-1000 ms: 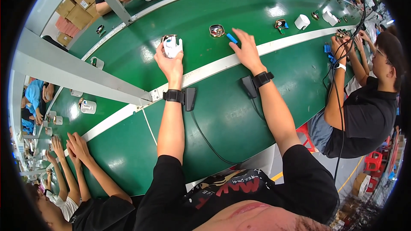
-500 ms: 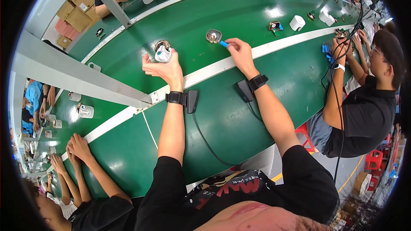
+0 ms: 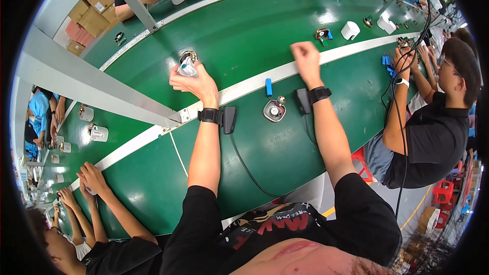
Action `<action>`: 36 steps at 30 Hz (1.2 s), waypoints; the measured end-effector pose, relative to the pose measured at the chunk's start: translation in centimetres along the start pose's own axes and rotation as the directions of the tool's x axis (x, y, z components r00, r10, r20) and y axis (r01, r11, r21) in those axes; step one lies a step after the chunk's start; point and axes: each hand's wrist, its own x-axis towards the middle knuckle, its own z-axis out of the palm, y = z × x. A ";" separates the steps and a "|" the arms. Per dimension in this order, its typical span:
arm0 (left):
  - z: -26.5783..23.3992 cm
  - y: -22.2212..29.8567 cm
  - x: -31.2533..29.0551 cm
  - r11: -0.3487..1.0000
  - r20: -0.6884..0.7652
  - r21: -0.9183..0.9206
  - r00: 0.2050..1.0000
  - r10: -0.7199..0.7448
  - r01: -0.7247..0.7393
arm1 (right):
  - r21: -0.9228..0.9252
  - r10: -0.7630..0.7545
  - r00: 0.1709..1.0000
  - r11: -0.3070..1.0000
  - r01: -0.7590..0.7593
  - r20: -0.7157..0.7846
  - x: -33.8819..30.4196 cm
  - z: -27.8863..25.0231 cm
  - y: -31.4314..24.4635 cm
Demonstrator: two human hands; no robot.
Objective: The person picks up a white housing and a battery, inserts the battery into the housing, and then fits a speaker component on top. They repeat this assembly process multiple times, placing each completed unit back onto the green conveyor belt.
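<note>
My left hand (image 3: 196, 79) grips a white cup-shaped housing (image 3: 189, 69) over the green belt. A shiny metal part (image 3: 188, 56) shows at the housing's far end. On the near green tabletop lies a rounded metal shell with a round insert (image 3: 274, 110). A blue cylindrical battery (image 3: 268, 87) lies just beyond the shell; whether a wire joins them I cannot tell. Up and to the right of the battery, my right hand (image 3: 306, 60) hangs near the white rail, its fingers curled in and nothing visible in them.
A white rail (image 3: 244, 86) divides the belt from the tabletop. Farther right on the belt are a metal part with a green board (image 3: 323, 34) and a white housing (image 3: 350, 31). A slanted grey post (image 3: 102, 89) stands at left. Co-workers sit on both sides; a cable (image 3: 244, 165) crosses the tabletop.
The metal shell and blue battery have come from the belt onto the near tabletop. My right hand has let go of the battery and moved right. Parts on the belt have shifted slightly left.
</note>
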 end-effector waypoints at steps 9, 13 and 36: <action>-0.2 0.0 -0.1 0.998 -0.126 0.039 0.990 0.059 -0.054 | -0.434 0.090 0.961 0.878 -0.200 -0.261 4.0 -6.2 7.2; -0.5 0.2 -0.1 0.985 -0.148 0.037 0.974 0.173 -0.169 | -0.548 0.080 0.986 0.823 -0.147 -0.145 4.9 -6.8 8.1; -0.8 0.5 -0.1 0.993 -0.156 0.084 0.983 0.100 -0.088 | 0.659 0.454 0.835 0.736 -0.155 -0.311 7.7 -14.0 15.6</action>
